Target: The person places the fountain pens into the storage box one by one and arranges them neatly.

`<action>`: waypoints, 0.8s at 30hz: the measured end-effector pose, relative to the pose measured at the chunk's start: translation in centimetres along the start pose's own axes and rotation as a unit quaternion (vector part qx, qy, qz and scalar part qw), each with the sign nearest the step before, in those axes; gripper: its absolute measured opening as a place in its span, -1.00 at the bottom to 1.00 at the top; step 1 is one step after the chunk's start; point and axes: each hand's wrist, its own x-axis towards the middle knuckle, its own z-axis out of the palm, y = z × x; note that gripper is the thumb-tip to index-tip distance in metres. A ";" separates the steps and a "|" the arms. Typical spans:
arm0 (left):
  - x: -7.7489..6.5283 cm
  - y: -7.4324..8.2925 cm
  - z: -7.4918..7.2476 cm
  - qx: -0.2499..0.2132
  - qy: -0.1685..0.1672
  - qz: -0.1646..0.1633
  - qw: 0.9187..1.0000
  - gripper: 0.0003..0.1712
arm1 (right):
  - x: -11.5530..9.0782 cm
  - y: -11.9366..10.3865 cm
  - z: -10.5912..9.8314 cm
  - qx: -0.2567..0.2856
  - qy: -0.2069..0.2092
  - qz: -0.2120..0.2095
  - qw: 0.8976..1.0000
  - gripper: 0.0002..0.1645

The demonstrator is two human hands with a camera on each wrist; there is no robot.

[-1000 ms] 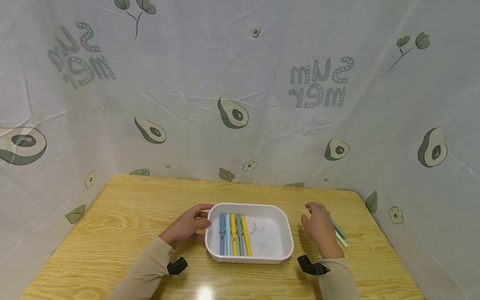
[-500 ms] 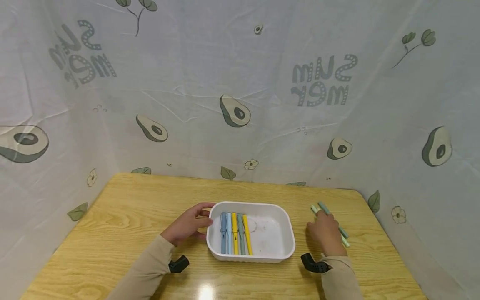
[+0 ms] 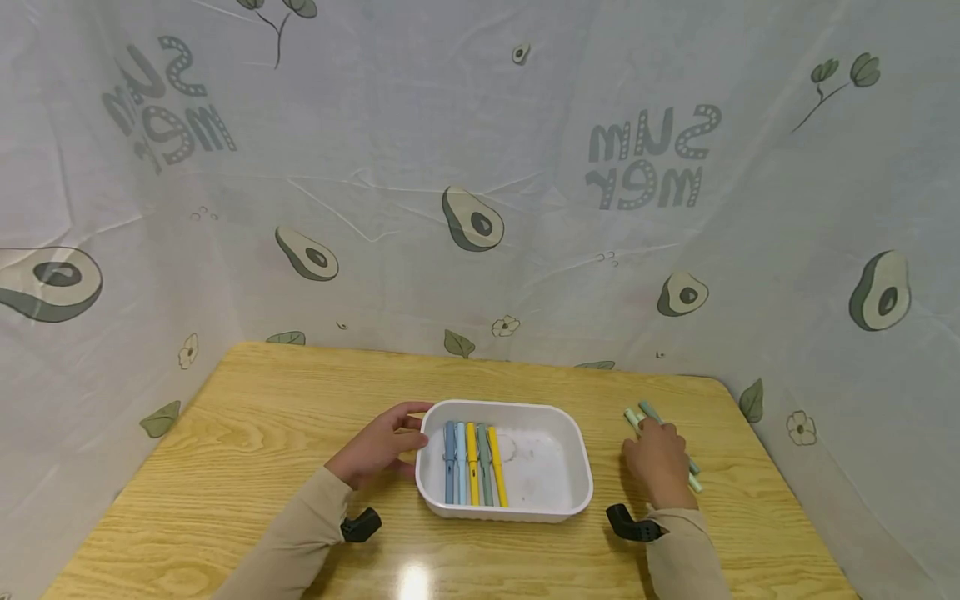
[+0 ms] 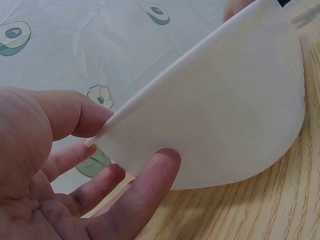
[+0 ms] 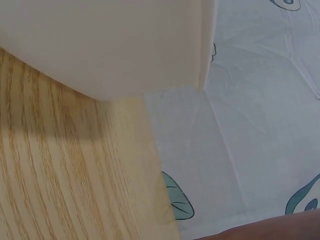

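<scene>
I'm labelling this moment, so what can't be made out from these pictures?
Head view: the right-hand grip covers the middles of the green pens; whether it holds one is unclear.
Left wrist view: the wall of the white tray hides the pens inside.
Right wrist view: frame edges cut off most of the right-hand grip.

We see five slim blue, yellow and green pens [image 3: 472, 463] in a white oblong plastic tray [image 3: 510, 515], a dark-green pen [image 3: 650, 411] and pale-green pen [image 3: 632, 418] aslant to its right
</scene>
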 end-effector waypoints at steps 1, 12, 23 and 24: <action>0.0 0.0 0.0 0.000 0.000 0.000 1.000 -0.39 | 0.1 0.0 0.0 0.001 -0.001 0.000 1.000 -0.40; 0.1 0.1 0.0 -0.005 0.006 0.002 1.000 -0.39 | 0.6 0.3 0.0 0.007 -0.008 -0.008 1.000 -0.52; 0.4 0.4 -0.1 0.004 -0.002 -0.009 1.000 -0.39 | 0.9 1.3 0.7 0.011 -0.022 0.005 1.000 -0.51; 0.4 0.5 -0.1 0.004 -0.003 -0.011 1.000 -0.39 | 0.9 1.3 0.7 0.010 -0.022 0.005 1.000 -0.50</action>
